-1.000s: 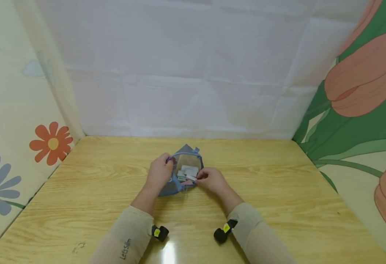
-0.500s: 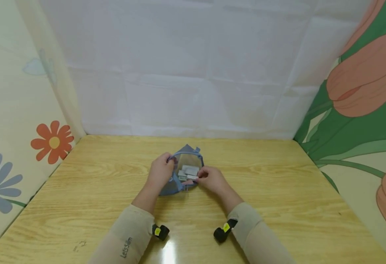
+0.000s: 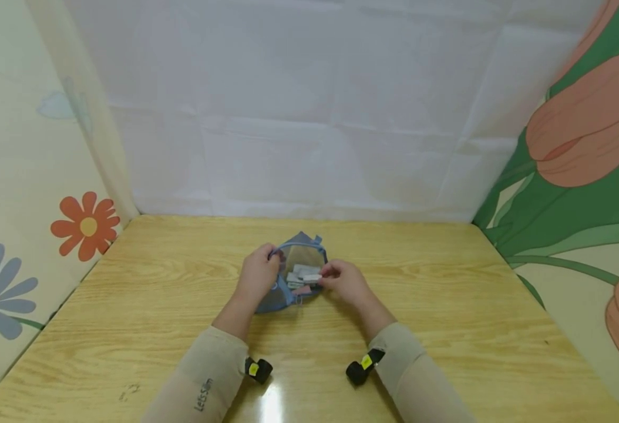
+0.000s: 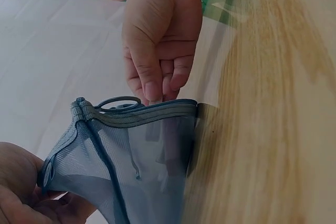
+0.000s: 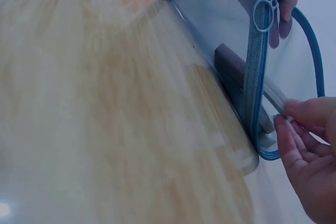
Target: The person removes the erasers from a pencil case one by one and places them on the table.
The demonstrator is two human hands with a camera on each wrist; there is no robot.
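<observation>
A blue zippered mesh pouch [image 3: 271, 301] lies on the table with its mouth held wide. My left hand [image 3: 258, 273] grips the pouch's left edge, fingers curled round the rim; in the left wrist view the left hand [image 4: 26, 192] pinches the mesh. At the right side of the mouth, my right hand [image 3: 346, 283] pinches the end of a small whitish bar [image 3: 312, 278] between thumb and fingertips. Several pale grey-white pieces and a pink piece [image 3: 302, 290] sit inside. In the right wrist view, the pouch's ring zipper pull [image 5: 265, 15] hangs near the opening.
The wood-grain table [image 3: 420, 258] extends around the pouch. A white sheet [image 3: 288, 117] hangs behind it, and flower-printed panels flank both sides. A black wrist camera [image 3: 361, 371] sits on the right forearm, with another camera [image 3: 258, 370] on the left.
My right hand has risen slightly at the pouch's mouth, and the whitish bar in its fingers has come up with it. My left hand keeps its grip on the pouch.
</observation>
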